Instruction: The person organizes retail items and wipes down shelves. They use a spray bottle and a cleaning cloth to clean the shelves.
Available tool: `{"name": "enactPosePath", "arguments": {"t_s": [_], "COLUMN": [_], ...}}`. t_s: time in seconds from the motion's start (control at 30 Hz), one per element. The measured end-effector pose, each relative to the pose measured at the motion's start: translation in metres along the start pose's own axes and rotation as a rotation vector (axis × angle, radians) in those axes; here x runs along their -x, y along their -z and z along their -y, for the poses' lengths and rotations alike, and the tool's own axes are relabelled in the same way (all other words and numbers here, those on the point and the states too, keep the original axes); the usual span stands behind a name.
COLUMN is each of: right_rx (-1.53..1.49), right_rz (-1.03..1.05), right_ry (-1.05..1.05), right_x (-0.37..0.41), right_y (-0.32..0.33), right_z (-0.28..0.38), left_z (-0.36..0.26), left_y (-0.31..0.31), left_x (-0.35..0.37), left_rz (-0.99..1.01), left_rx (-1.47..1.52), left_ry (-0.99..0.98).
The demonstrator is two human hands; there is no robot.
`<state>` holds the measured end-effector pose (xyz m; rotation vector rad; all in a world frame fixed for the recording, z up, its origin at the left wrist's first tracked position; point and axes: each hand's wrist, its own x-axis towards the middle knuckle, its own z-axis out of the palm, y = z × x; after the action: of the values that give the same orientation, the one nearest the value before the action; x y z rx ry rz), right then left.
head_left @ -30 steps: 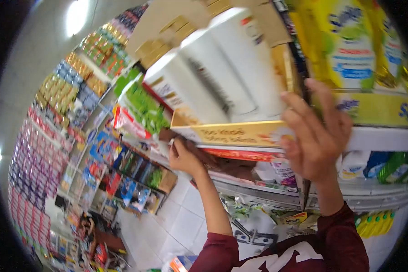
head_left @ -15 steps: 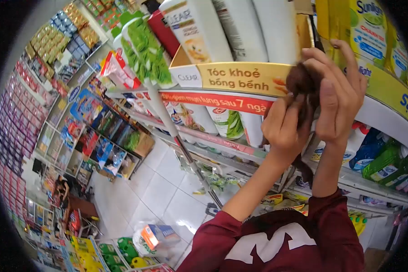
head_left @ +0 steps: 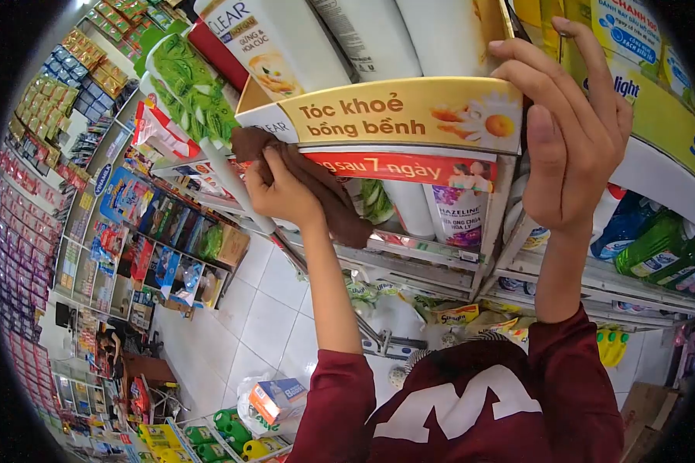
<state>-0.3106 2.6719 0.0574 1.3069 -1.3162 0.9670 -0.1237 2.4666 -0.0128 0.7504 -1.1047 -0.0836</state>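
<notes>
Firstly, at far left of my reach: leaf-patterned green bottles (head_left: 189, 92), upright relative to their shelf, smooth-looking, probably slick if taken by the sides. Next, one left hand (head_left: 284, 193), thumb and fingers pinched together on a brown cloth (head_left: 336, 202). Item, the cloth: located across the front of the shelf edge, its upper end bunched at the fingertips against the left part of a yellow display tray (head_left: 363, 116), its loose length slanting down to the right over the red strip (head_left: 421, 166). I judge it light, limp and soft, nothing to break; it will fold rather than push, so I would hold a gathered fold close to the working edge and keep the tail short, lest it snag. Item, the tray: seemingly thin printed card, liable to flex under pressure, best steadied at an end. Within it, tall white bottles (head_left: 266, 46), by my estimate heavier and smooth, better gripped round the body than nudged. Lastly, one right hand (head_left: 571, 147), empty, fingers spread and thumb apart, fingertips at the tray's right end; whether they press on it I cannot tell. Beyond, yellow bottles (head_left: 622, 31).
</notes>
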Motion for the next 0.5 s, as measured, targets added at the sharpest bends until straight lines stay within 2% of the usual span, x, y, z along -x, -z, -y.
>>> {"name": "enactPosePath", "arguments": {"t_s": [0.1, 0.13, 0.2, 0.27, 0.33, 0.4, 0.5], "right_rx": [0.014, 0.002, 0.002, 0.004, -0.096, -0.114, -0.22], "right_rz": [-0.01, -0.028, -0.045, -0.04, -0.072, -0.118, -0.08], "right_ry": [-0.011, -0.014, -0.035, -0.075, -0.099, -0.123, -0.193], "right_x": [-0.002, -0.001, 0.005, 0.008, 0.011, 0.011, 0.008], "right_y": [0.001, -0.001, -0.005, -0.003, -0.007, -0.007, 0.0], "right_z": [0.002, 0.001, -0.003, -0.002, -0.004, -0.002, 0.006], "left_z": [-0.006, -0.005, -0.006, -0.009, -0.007, 0.027, 0.022], "left_y": [0.003, 0.008, 0.021, 0.04, 0.072, 0.116, 0.183], "left_x": [0.003, 0.004, 0.013, 0.047, 0.099, 0.153, 0.202], "left_rz": [0.034, 0.036, 0.071, 0.212, 0.254, 0.347, 0.521], "left_rx": [0.093, -0.035, -0.105, 0.083, -0.15, -0.096, -0.108], "left_ry": [0.125, 0.035, 0.061, 0.393, 0.415, 0.441, 0.738]}}
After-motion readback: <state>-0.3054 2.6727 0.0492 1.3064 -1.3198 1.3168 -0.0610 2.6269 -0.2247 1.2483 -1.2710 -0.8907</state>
